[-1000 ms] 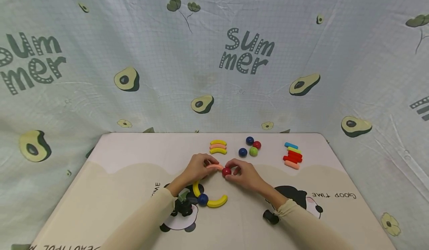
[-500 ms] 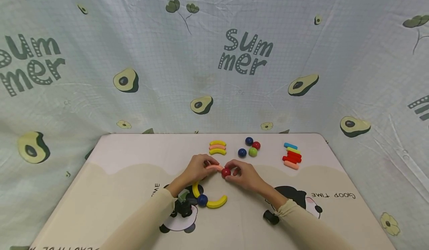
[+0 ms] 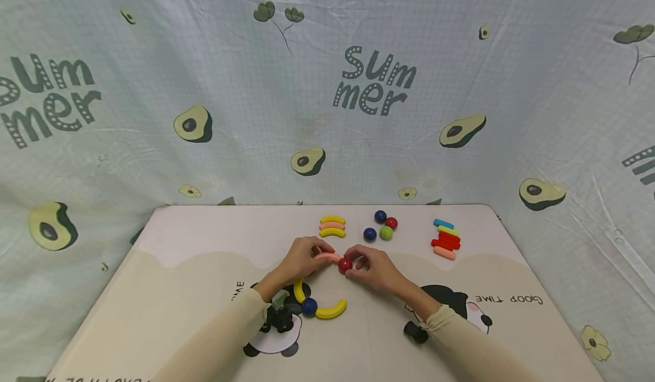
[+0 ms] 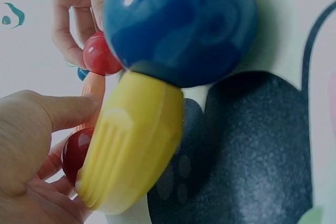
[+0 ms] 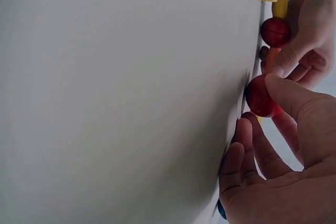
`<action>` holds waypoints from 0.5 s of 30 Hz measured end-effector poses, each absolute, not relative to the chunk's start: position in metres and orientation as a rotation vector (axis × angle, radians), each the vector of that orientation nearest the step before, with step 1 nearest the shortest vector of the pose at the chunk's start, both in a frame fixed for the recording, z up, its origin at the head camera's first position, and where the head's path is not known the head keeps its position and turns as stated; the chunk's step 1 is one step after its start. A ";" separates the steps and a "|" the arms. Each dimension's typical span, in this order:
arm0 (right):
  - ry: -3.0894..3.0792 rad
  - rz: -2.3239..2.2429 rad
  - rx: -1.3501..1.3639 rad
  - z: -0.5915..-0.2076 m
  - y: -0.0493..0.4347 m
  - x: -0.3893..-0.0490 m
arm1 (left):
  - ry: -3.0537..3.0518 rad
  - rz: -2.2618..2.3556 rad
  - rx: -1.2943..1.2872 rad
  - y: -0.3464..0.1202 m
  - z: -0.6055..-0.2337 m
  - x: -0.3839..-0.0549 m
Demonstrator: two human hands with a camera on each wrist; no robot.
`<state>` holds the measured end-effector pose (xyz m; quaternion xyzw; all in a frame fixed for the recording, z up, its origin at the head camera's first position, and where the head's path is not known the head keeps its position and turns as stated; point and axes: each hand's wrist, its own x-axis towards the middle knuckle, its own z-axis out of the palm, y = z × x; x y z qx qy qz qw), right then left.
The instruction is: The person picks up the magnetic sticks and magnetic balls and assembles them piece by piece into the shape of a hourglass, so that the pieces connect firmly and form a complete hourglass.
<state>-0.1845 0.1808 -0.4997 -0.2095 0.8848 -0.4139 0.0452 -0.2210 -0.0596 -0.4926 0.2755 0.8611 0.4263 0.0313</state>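
Observation:
My left hand (image 3: 303, 257) pinches a peach-coloured curved stick (image 3: 327, 256) between thumb and fingers. At the stick's right end is a red ball (image 3: 345, 265), which my right hand (image 3: 376, 269) holds between thumb and fingertips. A second, darker red ball (image 4: 77, 156) sits by my left palm, at the stick's other end; the left hand hides it in the head view. From there a yellow curved stick (image 3: 299, 291) runs to a blue ball (image 3: 309, 307). Another yellow curved stick (image 3: 331, 310) extends right from that blue ball, forming a bent chain.
At the back lie a row of curved sticks (image 3: 332, 226), a group with blue balls (image 3: 370, 234), a red ball (image 3: 391, 223) and a green ball (image 3: 386, 232), and several short straight sticks (image 3: 446, 240) farther right. A patterned cloth (image 3: 256, 115) hangs behind the table (image 3: 194, 302).
Both hands stay almost still, keeping their grips on the peach stick and the red ball. The head view has shifted very slightly.

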 end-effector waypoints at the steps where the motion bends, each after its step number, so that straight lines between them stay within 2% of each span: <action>1: 2.704 -1.263 -0.643 -0.500 0.181 -0.184 | 2.653 1.313 0.851 -0.060 -0.492 -0.221; 15: 2.709 -1.251 -0.679 -0.499 0.187 -0.185 | 2.676 1.281 0.849 -0.064 -0.493 -0.220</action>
